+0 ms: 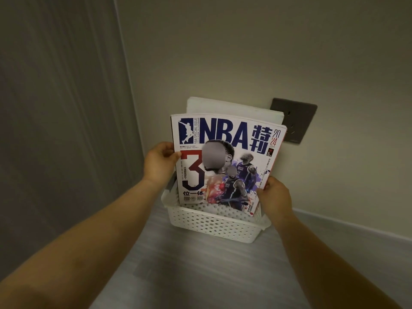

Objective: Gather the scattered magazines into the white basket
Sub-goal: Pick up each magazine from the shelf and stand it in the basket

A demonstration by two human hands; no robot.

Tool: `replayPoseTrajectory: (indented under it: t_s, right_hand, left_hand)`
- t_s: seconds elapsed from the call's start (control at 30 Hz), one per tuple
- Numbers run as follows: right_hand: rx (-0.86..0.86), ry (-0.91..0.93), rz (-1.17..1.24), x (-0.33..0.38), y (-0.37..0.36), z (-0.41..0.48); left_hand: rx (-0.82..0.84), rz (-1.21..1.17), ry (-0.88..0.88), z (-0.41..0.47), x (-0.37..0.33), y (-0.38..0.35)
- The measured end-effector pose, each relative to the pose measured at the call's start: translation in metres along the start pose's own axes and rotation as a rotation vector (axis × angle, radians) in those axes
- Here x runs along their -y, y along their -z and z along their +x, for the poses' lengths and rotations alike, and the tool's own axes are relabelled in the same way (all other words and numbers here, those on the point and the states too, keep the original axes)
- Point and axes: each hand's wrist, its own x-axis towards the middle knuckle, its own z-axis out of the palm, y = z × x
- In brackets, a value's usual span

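Both hands grip the magazine (225, 161) at centre frame: left hand (158, 161) pinches its left edge, right hand (275, 195) its lower right corner. Its bottom edge dips into the basket (211, 224), where another magazine (223, 107) already stands behind; only letting go seems left.

A dark wall socket plate (294, 120) is mounted on the beige wall (245, 52), above grey wood-grain flooring (189, 264).
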Motion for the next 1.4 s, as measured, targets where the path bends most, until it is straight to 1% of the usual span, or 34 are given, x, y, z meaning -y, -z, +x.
replayPoseTrajectory:
  t_s: [0.2,0.27,0.37,0.47,0.57,0.77,0.83,0.9,0.97,1.07,1.17,1.23,1.3,1.4]
  right_hand:
    - [-0.038,0.026,0.023,0.001,-0.008,0.002]
    - [-0.042,0.004,0.086,0.002,-0.008,0.002]
    - [0.021,-0.017,0.220,0.002,-0.008,0.002]
    - [0.057,0.005,0.302,0.004,-0.012,0.006]
    - [0.053,-0.035,0.409,0.004,-0.016,0.012]
    - [0.077,-0.045,0.505,0.008,-0.020,0.015]
    - [0.076,-0.060,0.535,0.010,-0.023,0.017]
    - [0.061,-0.060,0.540,0.011,-0.026,0.018]
    - [0.053,-0.059,0.532,0.011,-0.027,0.018]
    - [0.055,-0.032,0.462,0.008,-0.022,0.016]
    - [0.033,-0.057,0.381,0.002,-0.014,0.008]
    - [0.021,-0.106,0.320,-0.002,-0.006,-0.001]
    - [0.016,-0.107,0.275,-0.009,0.005,-0.012]
    - [0.013,-0.085,0.184,-0.024,0.031,-0.036]
  left_hand:
    - [-0.023,0.061,-0.042,0.010,-0.001,-0.015]
    - [0.051,0.047,-0.032,0.011,0.000,-0.021]
    - [0.154,0.071,-0.057,0.010,0.001,-0.032]
    - [0.179,0.034,-0.030,0.014,-0.002,-0.039]
    - [0.209,0.033,-0.026,0.022,-0.007,-0.043]
    - [0.244,0.040,-0.027,0.027,-0.006,-0.046]
    - [0.250,0.010,-0.017,0.026,-0.005,-0.049]
    - [0.220,-0.062,0.018,0.025,-0.007,-0.052]
    - [0.195,-0.071,0.024,0.024,-0.007,-0.052]
    - [0.234,-0.056,0.001,0.016,0.001,-0.045]
    - [0.241,0.030,-0.049,0.000,0.005,-0.034]
    - [0.186,0.147,-0.066,-0.013,0.005,-0.028]
    - [0.155,0.197,-0.078,-0.031,0.001,-0.022]
    - [0.157,0.075,-0.101,-0.074,-0.014,-0.021]
